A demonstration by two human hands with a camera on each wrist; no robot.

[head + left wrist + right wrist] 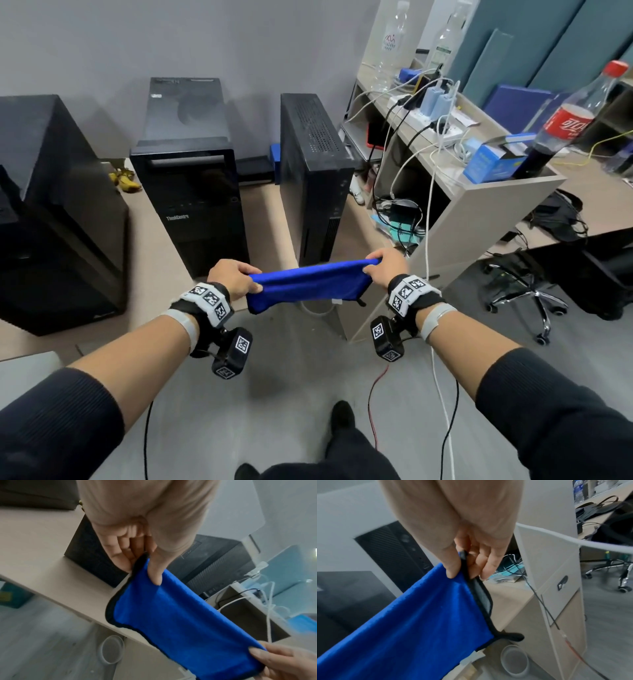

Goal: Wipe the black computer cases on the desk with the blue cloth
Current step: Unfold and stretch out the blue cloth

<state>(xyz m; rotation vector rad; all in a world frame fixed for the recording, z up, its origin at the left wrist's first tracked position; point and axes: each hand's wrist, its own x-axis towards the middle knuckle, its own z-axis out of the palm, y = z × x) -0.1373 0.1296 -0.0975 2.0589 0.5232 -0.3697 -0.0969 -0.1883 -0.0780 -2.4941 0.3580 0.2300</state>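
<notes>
I hold the blue cloth (308, 284) stretched between both hands, in the air in front of the desk edge. My left hand (236, 277) pinches its left end, thumb over the blue cloth (171, 615) in the left wrist view. My right hand (380, 265) pinches the right end by the black hem of the blue cloth (419, 615). Three black computer cases stand on the beige desk (150, 274): a large one (51, 212) at left, a ThinkCentre tower (191, 198) in the middle, a slim tower (315, 171) at right. The cloth touches none of them.
A banana peel (125, 180) lies between the left and middle cases. A shelf unit (445, 212) at right carries bottles, a cola bottle (565, 126), chargers and cables. A white bowl (513, 660) sits on the floor under the desk. An office chair (527, 294) stands at right.
</notes>
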